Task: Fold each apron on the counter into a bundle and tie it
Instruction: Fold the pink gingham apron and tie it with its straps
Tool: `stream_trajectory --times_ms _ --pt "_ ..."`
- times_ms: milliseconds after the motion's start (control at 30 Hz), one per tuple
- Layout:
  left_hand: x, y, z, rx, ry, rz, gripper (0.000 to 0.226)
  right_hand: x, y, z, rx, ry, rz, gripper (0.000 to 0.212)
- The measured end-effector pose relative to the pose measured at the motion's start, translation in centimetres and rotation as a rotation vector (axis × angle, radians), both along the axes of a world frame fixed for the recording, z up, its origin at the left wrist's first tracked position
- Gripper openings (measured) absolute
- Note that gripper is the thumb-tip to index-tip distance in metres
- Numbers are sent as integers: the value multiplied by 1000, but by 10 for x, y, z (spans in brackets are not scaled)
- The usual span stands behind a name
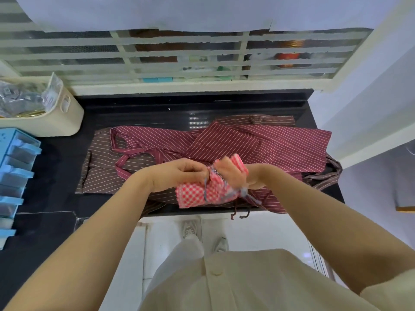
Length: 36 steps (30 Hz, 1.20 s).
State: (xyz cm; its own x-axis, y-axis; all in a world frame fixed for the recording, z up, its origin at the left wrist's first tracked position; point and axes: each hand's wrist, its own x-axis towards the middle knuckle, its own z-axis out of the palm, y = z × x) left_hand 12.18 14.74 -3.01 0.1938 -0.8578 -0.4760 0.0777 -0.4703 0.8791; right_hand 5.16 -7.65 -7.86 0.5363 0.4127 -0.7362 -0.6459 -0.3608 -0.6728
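So my left hand [179, 175] pinches the checked bundle [195, 195] at the front edge of the counter [56, 176], right hand [238, 176] (blurry) grips its tie [204, 190].

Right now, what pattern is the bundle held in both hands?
Pink-and-white checked folded cloth bundle, with a thin blue tie string; clearest in head view.

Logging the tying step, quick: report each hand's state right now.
Left hand: grips the pink checked bundle.
Right hand: on the bundle near its tie, motion-blurred; grip cannot be told.
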Motion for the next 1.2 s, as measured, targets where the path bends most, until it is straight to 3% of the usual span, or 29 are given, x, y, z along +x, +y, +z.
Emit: stream_trajectory --times_ms 167,300,467,667,767,967,1100,1200 --pt "-6 -17 7 194 -147 -335 22 14 0 21 -70 72 157 30" --pt "-14 -26 -5 319 -280 -386 19 24 16 39 -297 -185 177 41" --pt "-6 -11 -20 349 -371 65 25 26 44 38 -594 -618 95 33" --pt "1 -15 -36 336 -263 587 23 16 65 19 -751 -935 -54 21" --pt "3 -14 -50 326 -160 850 25 16 65 0 -787 -916 -94 19" --pt "14 -20 -71 410 -370 985 24 42 71 -21 -698 -850 -170 15" --pt "20 -24 -81 374 -354 1050 23 57 64 -23 -436 -573 -272 8" --pt "25 -23 -92 374 -390 1041 20 67 66 -26 -232 -330 -361 17"
